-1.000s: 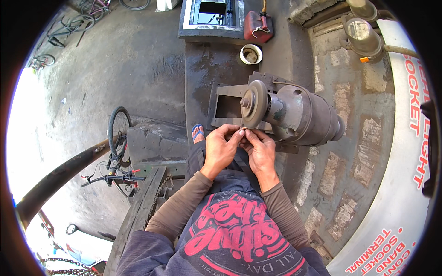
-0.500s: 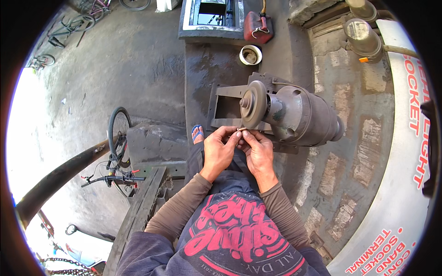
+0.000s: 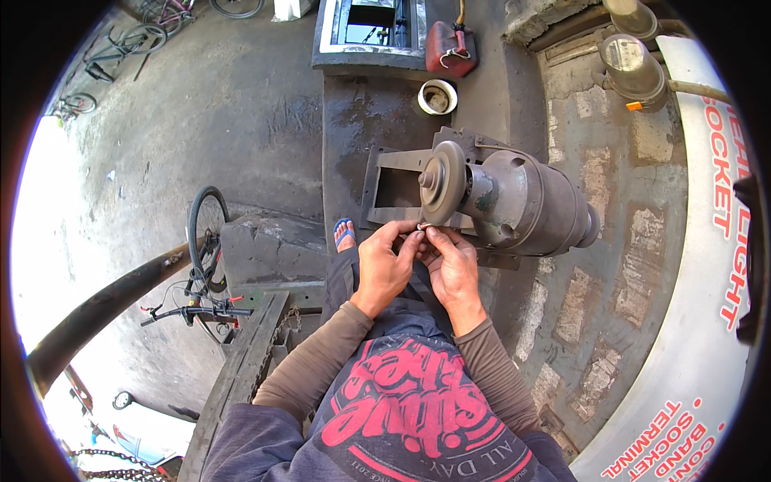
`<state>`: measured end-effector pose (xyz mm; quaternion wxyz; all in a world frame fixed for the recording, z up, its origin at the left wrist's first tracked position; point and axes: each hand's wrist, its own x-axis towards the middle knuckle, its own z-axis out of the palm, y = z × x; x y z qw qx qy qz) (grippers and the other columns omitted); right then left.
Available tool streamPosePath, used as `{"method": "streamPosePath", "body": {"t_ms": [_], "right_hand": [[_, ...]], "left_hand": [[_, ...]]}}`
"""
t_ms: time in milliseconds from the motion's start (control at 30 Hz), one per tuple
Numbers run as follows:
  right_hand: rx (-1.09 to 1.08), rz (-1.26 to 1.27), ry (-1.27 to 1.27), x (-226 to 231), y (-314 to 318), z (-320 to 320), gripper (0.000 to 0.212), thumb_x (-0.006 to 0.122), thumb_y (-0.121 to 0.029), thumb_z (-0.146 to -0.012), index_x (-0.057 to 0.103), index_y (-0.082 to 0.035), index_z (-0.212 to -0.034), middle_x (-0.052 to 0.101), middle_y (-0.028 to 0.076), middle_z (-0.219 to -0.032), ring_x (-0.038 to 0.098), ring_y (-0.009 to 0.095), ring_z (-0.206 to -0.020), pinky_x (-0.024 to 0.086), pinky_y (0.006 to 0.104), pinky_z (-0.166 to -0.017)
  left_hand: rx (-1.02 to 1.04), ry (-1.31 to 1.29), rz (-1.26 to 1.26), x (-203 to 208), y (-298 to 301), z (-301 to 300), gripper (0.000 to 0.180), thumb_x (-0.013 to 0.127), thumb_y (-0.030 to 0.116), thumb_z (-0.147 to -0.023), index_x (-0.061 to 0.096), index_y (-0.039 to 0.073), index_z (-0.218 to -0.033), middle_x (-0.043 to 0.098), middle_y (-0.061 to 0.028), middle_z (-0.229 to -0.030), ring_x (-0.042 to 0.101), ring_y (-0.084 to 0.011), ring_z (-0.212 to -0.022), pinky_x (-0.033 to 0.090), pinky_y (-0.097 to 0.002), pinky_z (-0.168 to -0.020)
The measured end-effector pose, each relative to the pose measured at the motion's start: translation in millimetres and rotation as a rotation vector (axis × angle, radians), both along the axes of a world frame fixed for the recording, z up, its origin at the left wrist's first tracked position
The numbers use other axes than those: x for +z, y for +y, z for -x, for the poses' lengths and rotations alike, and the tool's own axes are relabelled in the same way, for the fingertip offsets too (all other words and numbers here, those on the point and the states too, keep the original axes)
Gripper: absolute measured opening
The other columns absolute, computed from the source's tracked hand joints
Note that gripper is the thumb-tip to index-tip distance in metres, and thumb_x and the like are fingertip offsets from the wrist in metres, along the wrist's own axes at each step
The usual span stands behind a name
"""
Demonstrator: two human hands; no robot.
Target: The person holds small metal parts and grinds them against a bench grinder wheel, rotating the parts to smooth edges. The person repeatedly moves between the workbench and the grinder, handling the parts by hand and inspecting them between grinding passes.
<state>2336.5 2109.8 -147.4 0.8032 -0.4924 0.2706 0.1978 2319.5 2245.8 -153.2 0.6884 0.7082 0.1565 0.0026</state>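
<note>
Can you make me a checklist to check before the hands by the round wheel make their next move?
1. Left hand gripping the small piece: ok, pinched at the fingertips.
2. Right hand gripping it too: ok.
3. Piece clear of the wheel: cannot tell, they look very close.
4. Wheel standing still: cannot tell.
5. Gloves on: not ok, both hands are bare.
6. Toes covered: not ok, the foot wears an open sandal.

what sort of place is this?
Likely a small repair workshop: a brownish-grey round grinding-type wheel on a grimy cylindrical metal motor, a red plastic jerrycan, and a black-tyred bicycle.
</note>
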Motion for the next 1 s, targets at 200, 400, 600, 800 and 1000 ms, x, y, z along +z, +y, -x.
{"method": "streamPosePath", "body": {"t_ms": [200,400,600,800,1000], "right_hand": [[0.025,-0.015,0.012,-2,-5,6,0.02,0.07,-0.015,-0.1,0.07,0.002,-0.111,0.072,0.007,-0.099,0.068,0.017,-0.086,0.057,0.033,-0.08],[0.052,0.048,-0.036,-1,-5,4,0.021,0.071,-0.014,-0.1,0.072,0.003,-0.112,0.073,0.007,-0.096,0.067,0.014,-0.081,0.056,0.0294,-0.075],[0.052,0.1,-0.019,-1,-2,0,0.021,0.072,-0.013,-0.099,0.073,0.004,-0.112,0.073,0.005,-0.092,0.067,0.011,-0.077,0.056,0.0257,-0.069],[0.054,0.181,-0.018,0,-2,-4,0.018,0.07,-0.008,-0.099,0.072,0.005,-0.111,0.073,0.007,-0.094,0.067,0.013,-0.076,0.056,0.0274,-0.067],[0.026,0.198,-0.046,3,-4,-7,0.017,0.071,-0.008,-0.098,0.073,0.006,-0.109,0.073,0.007,-0.091,0.067,0.012,-0.074,0.056,0.0261,-0.066]], "left_hand": [[-0.074,0.068,0.061,2,6,6,0.019,0.071,0.009,-0.097,0.071,-0.003,-0.113,0.076,-0.0095,-0.093,0.07,-0.0107,-0.082,0.058,-0.0283,-0.075],[-0.074,0.196,0.455,-12,6,6,0.022,0.068,0.013,-0.101,0.07,-0.006,-0.112,0.075,-0.0068,-0.095,0.069,-0.0102,-0.084,0.057,-0.0268,-0.078],[-0.07,0.241,0.418,-12,6,0,0.021,0.068,0.014,-0.101,0.07,-0.005,-0.11,0.074,-0.0059,-0.094,0.068,-0.0091,-0.084,0.056,-0.0254,-0.077],[-0.024,0.274,0.502,-19,0,-3,0.02,0.069,0.014,-0.101,0.07,-0.005,-0.108,0.073,-0.0047,-0.092,0.065,-0.0077,-0.082,0.054,-0.0245,-0.075],[-0.005,0.257,0.542,-18,-8,-6,0.018,0.069,0.012,-0.101,0.069,-0.005,-0.107,0.073,-0.0048,-0.093,0.066,-0.0079,-0.081,0.055,-0.0238,-0.074]]}}
